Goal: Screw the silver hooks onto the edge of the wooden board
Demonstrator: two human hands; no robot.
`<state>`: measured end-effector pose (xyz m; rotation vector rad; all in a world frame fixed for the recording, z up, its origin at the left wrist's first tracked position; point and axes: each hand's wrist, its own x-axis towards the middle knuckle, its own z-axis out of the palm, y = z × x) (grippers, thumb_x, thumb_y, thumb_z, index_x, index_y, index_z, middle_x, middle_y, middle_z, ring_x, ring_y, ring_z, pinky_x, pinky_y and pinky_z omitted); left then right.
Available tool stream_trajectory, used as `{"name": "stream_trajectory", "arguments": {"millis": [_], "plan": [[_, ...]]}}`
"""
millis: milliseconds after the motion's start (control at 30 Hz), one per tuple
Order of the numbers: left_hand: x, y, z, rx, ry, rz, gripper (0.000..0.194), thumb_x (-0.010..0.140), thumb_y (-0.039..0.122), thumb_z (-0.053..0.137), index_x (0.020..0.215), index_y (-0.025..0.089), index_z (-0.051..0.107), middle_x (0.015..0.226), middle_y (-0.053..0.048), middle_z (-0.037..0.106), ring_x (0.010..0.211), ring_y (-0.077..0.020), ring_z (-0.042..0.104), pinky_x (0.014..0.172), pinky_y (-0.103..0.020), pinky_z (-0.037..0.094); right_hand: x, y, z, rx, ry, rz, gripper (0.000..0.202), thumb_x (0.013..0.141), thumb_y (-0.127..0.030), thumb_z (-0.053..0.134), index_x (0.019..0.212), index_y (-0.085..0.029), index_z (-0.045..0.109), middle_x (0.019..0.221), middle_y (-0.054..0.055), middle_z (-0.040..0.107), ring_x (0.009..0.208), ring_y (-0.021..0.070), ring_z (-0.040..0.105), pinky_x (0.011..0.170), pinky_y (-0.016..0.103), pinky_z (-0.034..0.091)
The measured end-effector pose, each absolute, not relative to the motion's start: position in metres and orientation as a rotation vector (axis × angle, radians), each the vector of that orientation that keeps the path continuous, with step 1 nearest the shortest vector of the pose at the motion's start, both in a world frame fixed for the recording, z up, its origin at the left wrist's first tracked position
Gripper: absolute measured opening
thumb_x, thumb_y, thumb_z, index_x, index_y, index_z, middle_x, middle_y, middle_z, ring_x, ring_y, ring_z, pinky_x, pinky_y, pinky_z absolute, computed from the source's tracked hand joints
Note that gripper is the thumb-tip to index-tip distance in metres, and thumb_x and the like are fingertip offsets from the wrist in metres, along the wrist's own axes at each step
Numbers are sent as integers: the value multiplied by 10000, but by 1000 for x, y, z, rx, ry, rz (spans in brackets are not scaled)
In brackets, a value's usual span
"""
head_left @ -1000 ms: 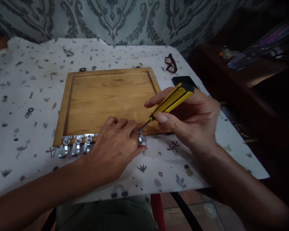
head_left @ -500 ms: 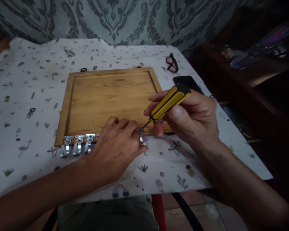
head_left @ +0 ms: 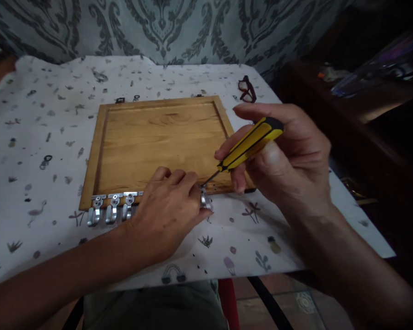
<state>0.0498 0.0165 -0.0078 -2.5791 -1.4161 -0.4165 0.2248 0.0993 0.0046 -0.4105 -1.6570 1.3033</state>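
While the right hand (head_left: 292,160) holds a yellow-and-black screwdriver (head_left: 249,144) in its bent fingers, index finger lifted clear, the left hand (head_left: 170,206) lies curled over the near edge of a wooden panel (head_left: 158,142) — whether it pinches the hook (head_left: 204,199) beside its thumb, I cannot tell. The panel lies flat mid-table, honey-coloured and grained, with a raised border and small dark fittings (head_left: 120,100) at its far edge. Three shiny metal hooks (head_left: 114,208) line its near edge at the left, each topped by a flat crosspiece and overhanging the border. The screwdriver slants down leftward, its thin shaft reaching the hook by the left hand; the tip is too small to make out. Beneath spreads a white tablecloth (head_left: 37,160) printed with flamingos, cacti and pineapples — dark-framed glasses (head_left: 250,90) rest far right. Beyond stands grey damask-patterned wallpaper (head_left: 179,32), with dark furniture (head_left: 375,133) to the right and floor tiles (head_left: 278,298) below, near.
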Motion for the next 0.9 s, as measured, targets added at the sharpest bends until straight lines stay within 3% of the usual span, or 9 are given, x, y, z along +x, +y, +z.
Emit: {"name": "stream_trajectory", "arguments": {"millis": [267,433,633,767,900], "plan": [[49,17,-7,-2574,-1414,-401,298,845,428,734,784,138,704,791,-29,654,764,-232,657,713,-401,450,221,96,10,-425,-1577,1272,122,812,-321,804,860,-236,730,910,-9,799,358,73,570,287,231,432],[49,17,-8,-2555,-1356,-380,292,826,433,755,780,150,697,786,-27,645,764,-224,641,685,-390,436,223,97,11,-389,-1571,1299,135,819,-285,800,899,-244,699,876,-41,802,357,61,565,284,194,414],[47,14,-9,-2550,-1333,-367,288,816,444,763,832,162,707,812,-25,649,793,-232,640,698,-397,444,227,98,11,-436,-1693,1234,298,934,-419,653,1221,-343,681,940,-23,771,434,96,614,353,243,469],[48,14,-8,-2562,-1346,-390,290,790,429,791,809,153,705,802,-24,653,782,-232,648,693,-397,447,225,96,11,-458,-1688,1192,173,913,-383,686,1072,-341,738,984,-31,773,389,88,580,369,271,493],[49,17,-7,-2562,-1387,-395,299,829,440,751,768,153,695,791,-28,649,774,-227,646,696,-391,441,224,95,10,-423,-1593,1167,152,821,-305,798,960,-313,738,991,-44,786,386,64,541,304,231,427]]}}
